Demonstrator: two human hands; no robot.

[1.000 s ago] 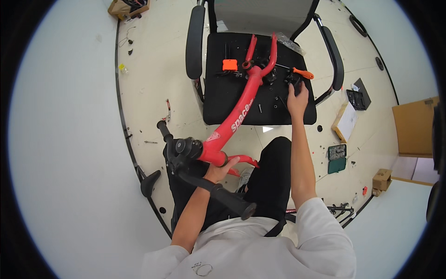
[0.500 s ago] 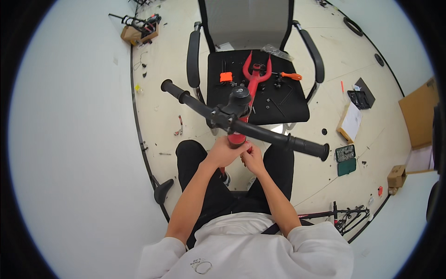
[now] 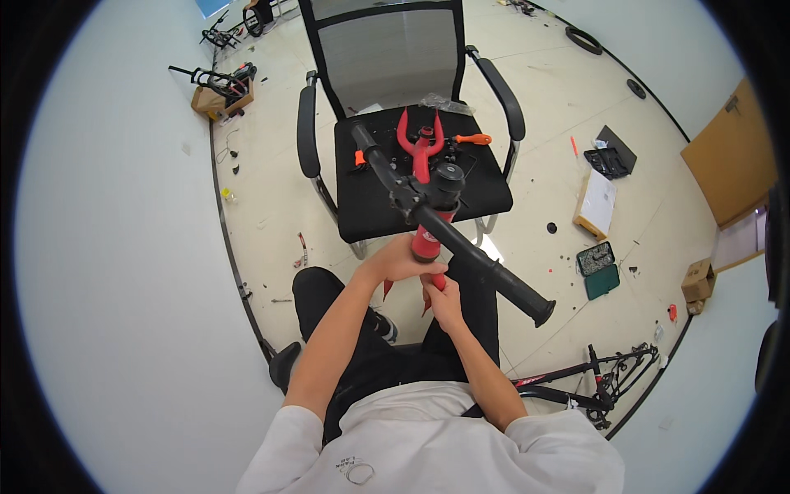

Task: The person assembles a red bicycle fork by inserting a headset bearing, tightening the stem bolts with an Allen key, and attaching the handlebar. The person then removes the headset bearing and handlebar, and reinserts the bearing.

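Note:
A black handlebar (image 3: 471, 244) slants across my lap, its black stem (image 3: 448, 183) clamped above a red head tube (image 3: 428, 239). My left hand (image 3: 397, 262) wraps around the lower end of that tube. Just below and to its right, my right hand (image 3: 445, 305) is closed around a red rounded part (image 3: 439, 281), mostly hidden by the fingers. Pointed red tips show beneath the hands. On the black chair seat (image 3: 370, 216) in front of me lies a red fork (image 3: 421, 150), with an orange-handled screwdriver (image 3: 473, 139) to its right.
A green open case (image 3: 601, 282), a cardboard box (image 3: 699, 280) and a white-topped package (image 3: 596, 204) lie on the floor at right. A black bicycle frame (image 3: 588, 387) lies near my right side. A black saddle (image 3: 284, 365) rests by the left wall.
The handlebar has turned clockwise, its left end swinging up over the chair seat and its right end down. More of the red part in my right hand shows. The view has shifted.

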